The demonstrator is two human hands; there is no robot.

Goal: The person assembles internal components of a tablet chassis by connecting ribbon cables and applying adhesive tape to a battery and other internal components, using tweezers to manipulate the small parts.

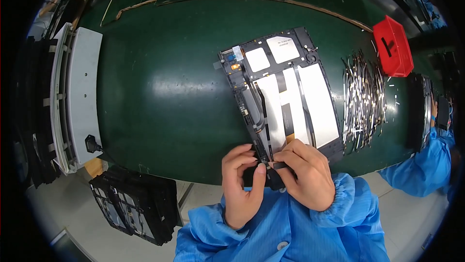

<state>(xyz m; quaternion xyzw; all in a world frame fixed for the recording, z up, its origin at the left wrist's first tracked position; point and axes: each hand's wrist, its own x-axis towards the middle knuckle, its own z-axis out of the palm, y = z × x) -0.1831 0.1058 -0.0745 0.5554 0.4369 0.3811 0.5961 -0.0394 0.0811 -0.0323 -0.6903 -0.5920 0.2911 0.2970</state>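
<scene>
An opened tablet (pixel 283 100) lies tilted on the green bench, its inside up, with white panels, a dark frame and black flex cables. My left hand (pixel 240 179) grips its near left corner, thumb at the near edge and curled fingers along the side. My right hand (pixel 307 172) comes over the near edge, thumb and forefinger pinched on a thin black strip (pixel 279 165) beside the left thumb. The strip's far end is too small to make out. Both hands partly cover the near edge.
On the right lie a heap of thin strips (pixel 363 102) and a red bin (pixel 393 49). A white metal unit (pixel 86 92) stands left, near a black plug (pixel 92 143). Stacked dark tablet housings (pixel 135 204) stand lower left. A co-worker's blue sleeve (pixel 426 165) shows at right.
</scene>
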